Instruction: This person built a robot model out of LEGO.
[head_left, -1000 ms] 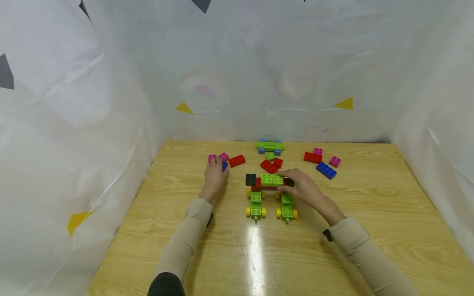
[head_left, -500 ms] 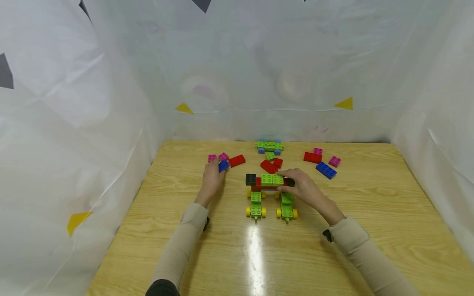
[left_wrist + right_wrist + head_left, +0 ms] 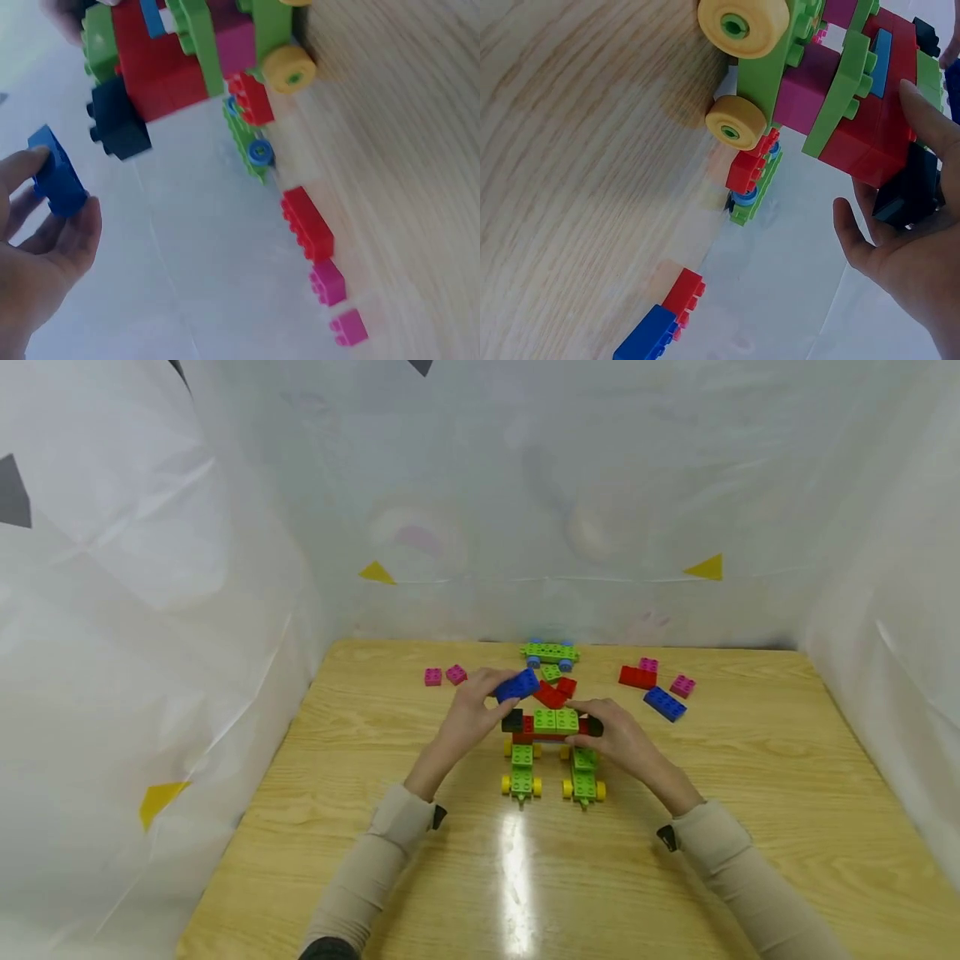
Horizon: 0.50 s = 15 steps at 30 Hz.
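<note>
Blue brick (image 3: 517, 686), aloft, pinched (left hand (image 3: 469, 712))

From my end I see a screened-off booth (image 3: 892, 527), home or lab I can't tell, with creased white sheeting (image 3: 300, 468) walling three sides of a wood-grain worktop (image 3: 630, 885) and yellow triangles (image 3: 708, 568) dotting it.

Markings: no text, label, brand, number or sign readable.
Flat yellow angular patches (image 3: 377, 573) on the crinkled white sheeting (image 3: 172, 660), head view, at eight, ten and two o'clock: no legible characters.
</note>
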Each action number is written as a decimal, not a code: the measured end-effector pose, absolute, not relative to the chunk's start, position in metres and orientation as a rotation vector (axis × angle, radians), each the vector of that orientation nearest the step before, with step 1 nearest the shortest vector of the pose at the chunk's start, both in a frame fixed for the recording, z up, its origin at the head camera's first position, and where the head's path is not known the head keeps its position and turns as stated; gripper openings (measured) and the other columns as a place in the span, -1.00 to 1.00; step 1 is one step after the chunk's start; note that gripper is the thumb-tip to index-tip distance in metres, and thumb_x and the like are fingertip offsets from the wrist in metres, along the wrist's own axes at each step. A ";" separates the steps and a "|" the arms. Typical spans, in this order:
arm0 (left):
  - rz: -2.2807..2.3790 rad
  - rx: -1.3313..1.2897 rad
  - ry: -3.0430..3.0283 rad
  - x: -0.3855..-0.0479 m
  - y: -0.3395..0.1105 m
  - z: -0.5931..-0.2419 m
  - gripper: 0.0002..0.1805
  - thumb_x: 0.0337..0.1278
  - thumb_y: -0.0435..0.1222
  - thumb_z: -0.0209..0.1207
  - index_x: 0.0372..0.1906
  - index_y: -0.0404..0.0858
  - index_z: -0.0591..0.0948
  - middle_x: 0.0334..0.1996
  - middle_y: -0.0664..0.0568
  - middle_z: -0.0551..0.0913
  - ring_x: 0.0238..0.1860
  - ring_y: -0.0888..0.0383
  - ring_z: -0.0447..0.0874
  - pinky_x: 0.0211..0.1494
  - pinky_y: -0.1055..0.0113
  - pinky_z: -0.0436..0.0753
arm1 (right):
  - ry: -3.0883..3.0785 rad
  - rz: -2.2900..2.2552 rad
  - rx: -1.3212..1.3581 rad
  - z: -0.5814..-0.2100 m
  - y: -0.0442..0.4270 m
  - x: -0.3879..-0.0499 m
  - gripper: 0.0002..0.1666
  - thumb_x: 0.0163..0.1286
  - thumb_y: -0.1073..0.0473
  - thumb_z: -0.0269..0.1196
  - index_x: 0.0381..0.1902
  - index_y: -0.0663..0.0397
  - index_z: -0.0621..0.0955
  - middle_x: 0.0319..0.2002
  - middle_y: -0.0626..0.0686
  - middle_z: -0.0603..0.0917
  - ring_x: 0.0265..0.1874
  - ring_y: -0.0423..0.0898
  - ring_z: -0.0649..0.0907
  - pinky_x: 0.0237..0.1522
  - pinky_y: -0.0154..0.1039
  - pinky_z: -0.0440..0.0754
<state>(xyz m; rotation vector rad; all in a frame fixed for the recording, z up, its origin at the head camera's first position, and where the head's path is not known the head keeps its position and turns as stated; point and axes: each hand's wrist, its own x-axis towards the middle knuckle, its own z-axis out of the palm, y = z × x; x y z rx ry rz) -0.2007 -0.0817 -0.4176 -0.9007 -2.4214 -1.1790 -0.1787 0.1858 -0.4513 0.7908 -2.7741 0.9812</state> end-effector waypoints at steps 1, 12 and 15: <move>-1.155 -0.940 -2.425 -0.199 -0.078 -0.416 -0.58 0.21 -0.35 0.25 0.18 -0.28 0.55 0.02 -0.16 0.56 -0.01 -0.01 0.54 -0.08 0.12 0.63 | -2.773 0.976 0.788 -0.452 0.186 -0.179 -0.30 0.17 0.11 0.42 0.25 0.19 0.50 0.08 0.20 0.60 0.02 0.19 0.55 0.02 0.15 0.52; -0.988 -1.187 -2.501 -0.195 -0.055 -0.420 -0.54 0.22 -0.31 0.26 0.21 -0.28 0.52 0.03 -0.09 0.58 0.04 0.03 0.52 0.11 0.23 0.55 | -2.783 0.992 0.745 -0.455 0.185 -0.180 -0.14 0.14 0.16 0.44 0.38 0.12 0.36 -0.05 0.16 0.62 -0.12 0.08 0.57 -0.06 0.08 0.57; -0.972 -1.201 -2.506 -0.195 -0.053 -0.420 -0.56 0.22 -0.30 0.25 0.20 -0.27 0.52 0.00 -0.07 0.58 0.01 0.04 0.50 0.09 0.23 0.55 | -2.779 1.001 0.750 -0.455 0.185 -0.180 -0.14 0.14 0.17 0.44 0.37 0.17 0.36 -0.04 0.17 0.61 -0.10 0.09 0.58 -0.04 0.08 0.57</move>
